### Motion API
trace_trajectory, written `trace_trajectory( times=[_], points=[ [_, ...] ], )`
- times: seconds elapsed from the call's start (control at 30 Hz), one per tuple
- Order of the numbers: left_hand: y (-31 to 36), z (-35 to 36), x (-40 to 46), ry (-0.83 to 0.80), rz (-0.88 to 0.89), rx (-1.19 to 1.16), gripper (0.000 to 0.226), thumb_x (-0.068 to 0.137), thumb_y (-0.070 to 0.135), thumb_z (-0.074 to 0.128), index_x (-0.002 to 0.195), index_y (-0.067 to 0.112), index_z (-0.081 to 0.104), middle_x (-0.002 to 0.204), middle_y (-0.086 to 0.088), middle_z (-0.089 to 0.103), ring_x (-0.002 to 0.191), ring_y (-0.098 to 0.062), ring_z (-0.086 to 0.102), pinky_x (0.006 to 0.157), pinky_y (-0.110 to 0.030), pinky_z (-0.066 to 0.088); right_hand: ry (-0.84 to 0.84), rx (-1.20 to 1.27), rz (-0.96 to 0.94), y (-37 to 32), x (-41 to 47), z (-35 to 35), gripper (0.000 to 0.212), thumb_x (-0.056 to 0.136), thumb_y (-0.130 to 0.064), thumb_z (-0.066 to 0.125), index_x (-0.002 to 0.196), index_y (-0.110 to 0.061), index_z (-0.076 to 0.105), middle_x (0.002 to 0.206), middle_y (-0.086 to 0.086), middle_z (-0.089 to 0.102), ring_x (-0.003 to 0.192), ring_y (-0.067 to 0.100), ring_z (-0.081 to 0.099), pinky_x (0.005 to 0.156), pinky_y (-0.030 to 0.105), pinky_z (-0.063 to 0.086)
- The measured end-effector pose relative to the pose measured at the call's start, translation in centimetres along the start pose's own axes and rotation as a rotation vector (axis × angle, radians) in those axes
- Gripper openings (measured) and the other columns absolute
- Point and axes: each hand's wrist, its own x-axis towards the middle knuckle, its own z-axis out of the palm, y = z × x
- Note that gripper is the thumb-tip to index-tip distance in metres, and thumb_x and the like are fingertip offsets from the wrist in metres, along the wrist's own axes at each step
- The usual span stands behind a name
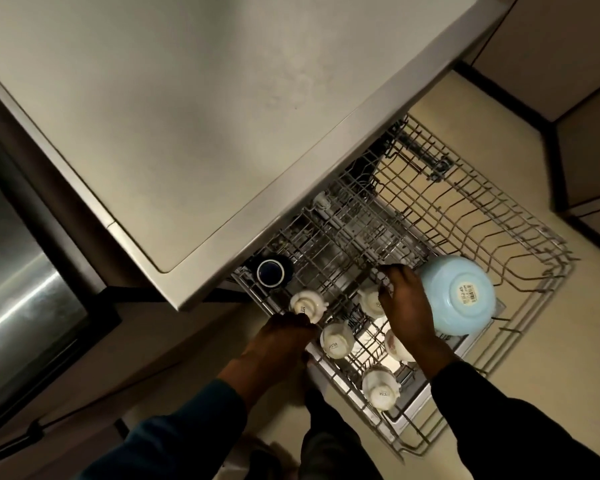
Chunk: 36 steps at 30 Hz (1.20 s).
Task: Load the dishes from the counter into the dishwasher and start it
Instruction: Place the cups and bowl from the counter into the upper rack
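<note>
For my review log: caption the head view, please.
Both hands reach into a wire dishwasher rack holding upturned white cups and a pale-blue bowl.

Pale cream floor [464,140], dimly lit. Grey surface [187,116] fills upper frame, rounded near corner. Brushed steel appliance front [17,271] at left, streaked with glare. Beige cabinets [568,46] with dark base strip [548,140] at right.
</note>
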Motion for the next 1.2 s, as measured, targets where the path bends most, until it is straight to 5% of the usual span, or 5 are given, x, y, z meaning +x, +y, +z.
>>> trace_trajectory(
  times=[0.23, 0.4, 0.77, 0.93, 1.2],
  points=[
    [1.4, -0.6, -2.9, 0.125, -0.018, 0.022, 0.043, 0.09, 0.026, 0.054, 0.132, 0.026, 0.044, 0.134, 0.001, 0.045, 0.122, -0.022, 0.044, 0.101, -0.035, 0.04, 0.363, 0.262, 0.087, -3.9, -3.0, -4.8, 0.026, 0.087, 0.001, 0.056, 0.106, -0.015, 0.064, 0.106, -0.004, 0.059, 0.091, 0.018, 0.061, 0.078, 0.03, 0.049],
    [2.0, -3.4, -7.1, 0.326, 0.016, 0.039, 0.039, 0.09, 0.02, 0.05, 0.129, 0.024, 0.047, 0.131, -0.001, 0.048, 0.118, -0.022, 0.049, 0.097, -0.035, 0.042, 0.419, 0.345, -0.048, -10.1, -6.6, -6.0, 0.023, 0.088, 0.002, 0.057, 0.102, -0.014, 0.064, 0.101, -0.002, 0.058, 0.091, 0.007, 0.056, 0.077, 0.017, 0.044],
    [-3.2, -8.4, -28.4, 0.822, -0.122, -0.141, 0.03, 0.087, 0.019, 0.052, 0.117, 0.023, 0.056, 0.114, 0.004, 0.054, 0.099, -0.017, 0.056, 0.078, -0.033, 0.049, 0.339, 0.398, -0.664, -33.1, -13.0, -3.5, 0.017, 0.09, -0.001, 0.06, 0.104, -0.009, 0.064, 0.102, 0.0, 0.057, 0.09, 0.015, 0.058, 0.077, 0.038, 0.052],
    [-8.4, -9.0, -39.8, 1.081, -0.361, -0.147, 0.027, 0.086, 0.018, 0.05, 0.112, 0.024, 0.056, 0.111, 0.004, 0.054, 0.093, -0.019, 0.058, 0.071, -0.036, 0.05, 0.206, 0.446, -0.878, -44.7, -15.7, 0.5, 0.018, 0.09, -0.013, 0.057, 0.106, -0.015, 0.064, 0.103, -0.004, 0.057, 0.093, 0.012, 0.059, 0.08, 0.033, 0.05],
    [-16.0, -7.6, -53.0, 1.36, -0.725, -0.177, 0.022, 0.088, 0.019, 0.057, 0.109, 0.026, 0.058, 0.11, 0.007, 0.056, 0.092, -0.016, 0.061, 0.074, -0.034, 0.05, -0.034, 0.43, -1.142, -58.2, -19.9, 6.7, 0.025, 0.086, -0.004, 0.066, 0.106, -0.019, 0.062, 0.1, -0.007, 0.054, 0.083, 0.007, 0.055, 0.071, 0.025, 0.05]
  ],
)
